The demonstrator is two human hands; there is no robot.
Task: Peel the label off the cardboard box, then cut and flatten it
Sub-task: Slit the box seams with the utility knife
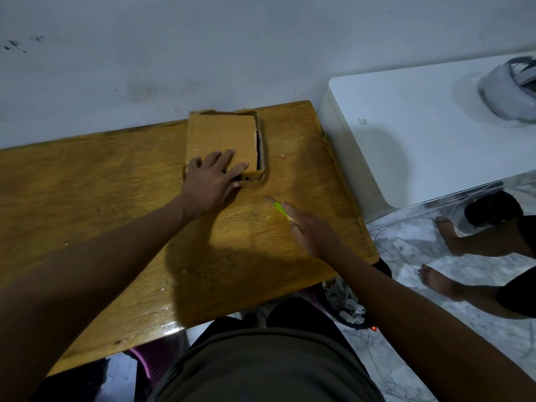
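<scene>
A brown cardboard box (222,134) lies flat on the wooden table (116,184), close to the wall. Its top panel is partly cut loose, with a dark gap along the right side and the near edge. My left hand (210,181) presses flat on the box's near end, fingers spread, fingertips at the near right gap. My right hand (314,230) is to the right of the box, above the table, and grips a green-handled cutter (280,209) whose tip points toward the box's near right corner. The blade is apart from the box. No label is visible.
A white appliance (406,134) stands just right of the table, with a white headset-like object (510,91) on top. Another person's bare feet (443,256) are on the marble floor at the right. A small scrap (282,155) lies right of the box. The wall runs behind the table.
</scene>
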